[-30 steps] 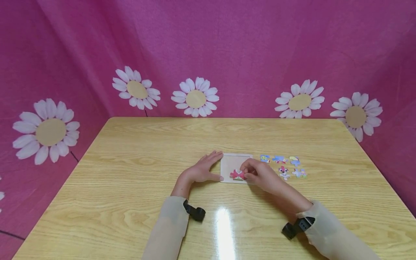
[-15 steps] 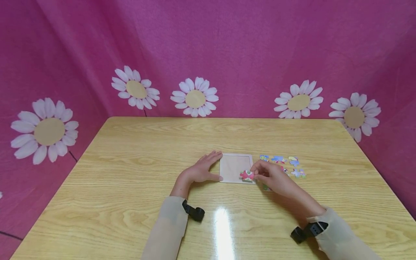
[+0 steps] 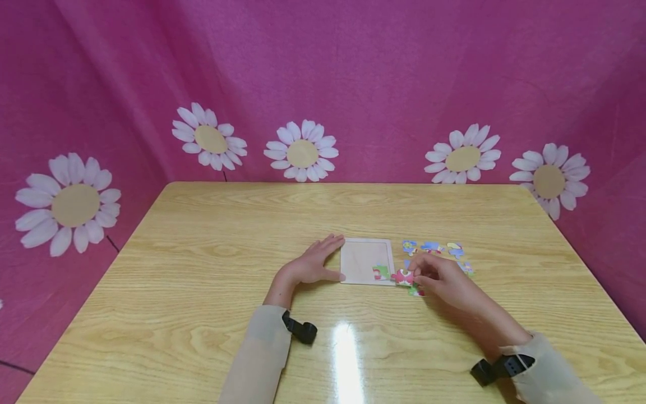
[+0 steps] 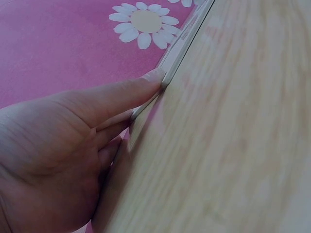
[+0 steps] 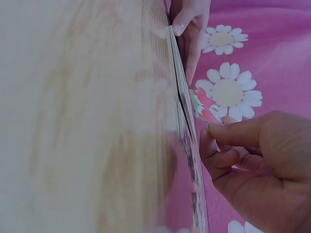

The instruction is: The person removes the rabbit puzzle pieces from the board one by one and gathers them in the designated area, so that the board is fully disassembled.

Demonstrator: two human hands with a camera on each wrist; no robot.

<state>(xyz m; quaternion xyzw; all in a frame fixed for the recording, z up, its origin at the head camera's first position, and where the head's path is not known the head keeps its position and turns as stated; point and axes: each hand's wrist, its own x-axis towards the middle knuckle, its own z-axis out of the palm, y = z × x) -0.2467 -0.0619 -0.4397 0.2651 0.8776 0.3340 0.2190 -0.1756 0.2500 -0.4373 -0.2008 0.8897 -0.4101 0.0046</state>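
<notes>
In the head view my left hand (image 3: pixel 315 262) lies at the left side of a shallow square puzzle tray (image 3: pixel 357 255). Its fingers are stretched out, with thumb and fingertips touching the tray's edge; the left wrist view shows the thumb (image 4: pixel 141 87) against that rim. Between thumb and fingers, my right hand (image 3: pixel 446 279) pinches a red-and-white puzzle piece (image 3: pixel 402 277), held just off the tray's lower right corner. The right wrist view shows this piece tilted above the table. A green-and-red puzzle piece (image 3: pixel 381 272) lies in the tray's lower right part.
Right of the tray lie several loose puzzle pieces, among them a blue one with yellow (image 3: pixel 409 246), another blue one (image 3: pixel 432 247) and a green-and-red one (image 3: pixel 416 292). My right hand partly covers others. A pink flowered cloth (image 3: pixel 373 84) hangs behind the wooden table (image 3: pixel 242 224).
My right hand has moved right with the red puzzle piece, from over the tray to past its right edge. The green piece in the tray has come into view. My left hand stays put.
</notes>
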